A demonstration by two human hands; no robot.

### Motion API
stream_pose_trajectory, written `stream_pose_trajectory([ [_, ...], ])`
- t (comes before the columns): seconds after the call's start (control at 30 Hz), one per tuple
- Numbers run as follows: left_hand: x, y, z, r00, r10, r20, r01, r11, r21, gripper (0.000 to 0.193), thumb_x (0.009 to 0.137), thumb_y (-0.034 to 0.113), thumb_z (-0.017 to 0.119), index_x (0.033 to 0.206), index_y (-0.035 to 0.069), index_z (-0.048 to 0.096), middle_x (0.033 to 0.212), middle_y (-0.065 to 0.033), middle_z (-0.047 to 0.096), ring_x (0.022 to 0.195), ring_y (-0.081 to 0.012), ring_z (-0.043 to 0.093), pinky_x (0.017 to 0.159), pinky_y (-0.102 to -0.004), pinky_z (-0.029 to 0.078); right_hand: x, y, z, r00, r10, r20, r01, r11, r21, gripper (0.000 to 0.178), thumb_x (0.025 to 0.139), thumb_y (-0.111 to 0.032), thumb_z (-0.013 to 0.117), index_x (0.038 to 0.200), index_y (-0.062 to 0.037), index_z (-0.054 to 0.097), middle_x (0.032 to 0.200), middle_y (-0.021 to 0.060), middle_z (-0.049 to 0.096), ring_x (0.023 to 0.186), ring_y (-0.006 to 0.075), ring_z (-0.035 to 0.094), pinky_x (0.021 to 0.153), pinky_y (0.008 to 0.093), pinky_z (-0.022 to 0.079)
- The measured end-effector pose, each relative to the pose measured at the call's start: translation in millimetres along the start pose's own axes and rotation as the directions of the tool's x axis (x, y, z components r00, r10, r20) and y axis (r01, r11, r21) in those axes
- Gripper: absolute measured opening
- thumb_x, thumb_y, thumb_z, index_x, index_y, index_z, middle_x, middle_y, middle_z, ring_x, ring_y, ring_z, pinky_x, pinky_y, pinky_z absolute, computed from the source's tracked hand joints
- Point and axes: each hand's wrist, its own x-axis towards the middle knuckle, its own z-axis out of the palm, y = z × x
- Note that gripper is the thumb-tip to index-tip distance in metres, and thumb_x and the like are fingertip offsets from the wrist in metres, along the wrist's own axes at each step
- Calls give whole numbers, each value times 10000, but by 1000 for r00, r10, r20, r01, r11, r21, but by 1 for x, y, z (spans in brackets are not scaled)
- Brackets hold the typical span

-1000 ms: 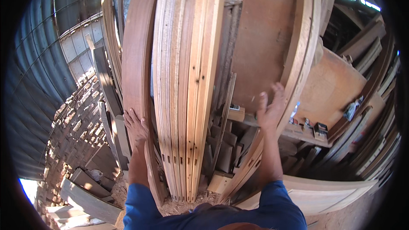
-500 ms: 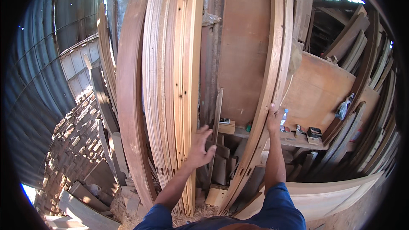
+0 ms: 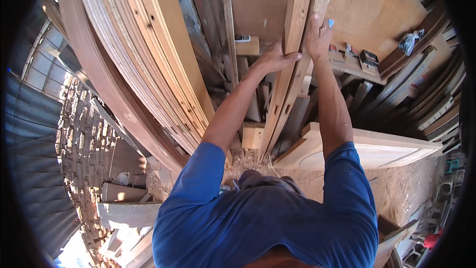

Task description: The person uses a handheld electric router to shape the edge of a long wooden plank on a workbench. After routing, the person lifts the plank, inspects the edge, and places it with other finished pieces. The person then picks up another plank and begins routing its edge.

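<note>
Two long, pale wooden beams (image 3: 278,97) stand side by side in front of me, with slots cut near their lower ends. My left hand (image 3: 277,59) grips the left beam, its thumb laid across the front face and its fingers at the left edge, partly hidden. On the right edge of the pair, slightly higher, my right hand (image 3: 317,38) is wrapped around the other beam, with the thumb on the front and the fingers partly out of sight.
At left lean several tall planks (image 3: 144,34). Behind the beams is a brown wooden panel (image 3: 260,0). A bench (image 3: 349,64) at right carries small tools and a dark box (image 3: 369,59). A pale carved panel (image 3: 367,149) lies low at right; wood scraps (image 3: 131,213) lie lower left.
My left hand has gone from open beside the left planks to gripping the left beam. My right hand stays on the beams. The view has tipped downward, showing my torso and the floor.
</note>
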Motion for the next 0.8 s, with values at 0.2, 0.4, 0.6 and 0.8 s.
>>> stream_pose_trajectory([
  [0.2,1,-19,38,972,82,-222,-88,996,-15,1115,740,236,844,1562,-4,130,1401,-243,475,1308,-326,500,1118,-384,396,-2,4,6,998,-30,-51,34,997,67,754,956,-612,517,1071,126,623,861,265,683,844,353,673,786,439,507],
  [0.4,-19,-4,21,979,-86,-183,52,982,-182,1155,704,146,798,1564,-33,49,1448,-232,445,1328,-291,485,1128,-356,383,4,9,13,999,26,-21,-26,999,33,811,930,-678,500,1014,116,644,818,242,686,813,346,686,753,434,517],
  [0.6,-90,40,0,974,-153,-165,129,981,-148,1130,676,185,762,1564,-20,96,1487,-256,413,1384,-350,431,1163,-394,340,6,12,13,997,16,-73,-19,999,-34,822,904,-719,487,1027,71,676,876,286,693,880,454,680,784,492,509],
  [0.8,-177,69,-7,943,-220,-250,155,954,-255,654,698,144,728,1288,-34,508,1019,-152,670,967,-225,650,886,-343,513,11,20,16,1000,-8,-28,8,1000,2,788,922,-677,499,1076,75,673,946,310,685,959,477,656,845,502,493],
])
